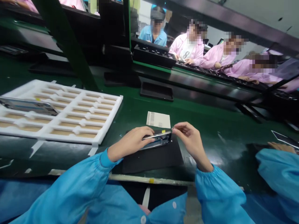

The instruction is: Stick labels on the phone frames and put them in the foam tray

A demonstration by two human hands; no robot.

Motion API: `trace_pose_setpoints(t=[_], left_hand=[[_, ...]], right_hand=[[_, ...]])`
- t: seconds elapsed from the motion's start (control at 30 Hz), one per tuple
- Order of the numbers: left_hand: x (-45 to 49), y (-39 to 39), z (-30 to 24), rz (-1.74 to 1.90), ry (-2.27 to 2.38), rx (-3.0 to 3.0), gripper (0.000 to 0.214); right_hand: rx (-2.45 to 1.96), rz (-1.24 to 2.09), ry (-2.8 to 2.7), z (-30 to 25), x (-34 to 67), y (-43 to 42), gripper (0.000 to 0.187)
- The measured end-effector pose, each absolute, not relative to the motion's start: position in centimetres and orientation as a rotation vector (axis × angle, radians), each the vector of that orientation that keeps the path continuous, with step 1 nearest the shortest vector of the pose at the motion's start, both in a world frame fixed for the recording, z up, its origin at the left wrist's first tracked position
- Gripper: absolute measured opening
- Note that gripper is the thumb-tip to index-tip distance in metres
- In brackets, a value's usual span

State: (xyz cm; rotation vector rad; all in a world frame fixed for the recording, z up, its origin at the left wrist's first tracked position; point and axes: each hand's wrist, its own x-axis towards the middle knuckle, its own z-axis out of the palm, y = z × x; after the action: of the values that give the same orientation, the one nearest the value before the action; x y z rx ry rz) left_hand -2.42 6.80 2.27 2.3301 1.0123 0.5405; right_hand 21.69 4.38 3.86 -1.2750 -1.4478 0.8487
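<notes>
My left hand is closed round a thin, flat phone-like panel, holding it tilted on its long edge over a black mat. My right hand pinches something small at the panel's upper right corner, by a small yellow tab; I cannot make out what the fingers hold. Both sleeves are blue. A white label sheet with barcodes lies on the green belt just behind the panel.
A white foam tray with slotted rows sits at the left, one panel lying in it. A black tray lies further back. Another person's blue sleeve and hand are at the right. Several people in pink coats sit across the line.
</notes>
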Motion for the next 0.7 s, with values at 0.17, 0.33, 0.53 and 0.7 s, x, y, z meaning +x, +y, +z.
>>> trace_pose_setpoints(t=[0.17, 0.33, 0.53, 0.7], left_hand=[[-2.1, 4.7, 3.7, 0.321, 1.083, 2.505, 0.017], [-1.3, 3.3, 2.4, 0.597, 1.05, 2.501, 0.029], [-0.9, 2.7, 1.9, 0.892, 0.912, 2.429, 0.02], [-0.7, 2.6, 1.6, 0.972, 1.006, 2.406, 0.016]], right_hand=[[-1.359, 1.001, -1.645, 5.2, 20.7, 0.2, 0.013], [-1.429, 1.011, -1.753, 5.0, 19.8, 0.0, 0.014], [-1.361, 0.966, -1.807, 5.1, 19.4, 0.0, 0.009], [-1.339, 0.731, -1.717, 3.5, 20.4, -1.0, 0.008]])
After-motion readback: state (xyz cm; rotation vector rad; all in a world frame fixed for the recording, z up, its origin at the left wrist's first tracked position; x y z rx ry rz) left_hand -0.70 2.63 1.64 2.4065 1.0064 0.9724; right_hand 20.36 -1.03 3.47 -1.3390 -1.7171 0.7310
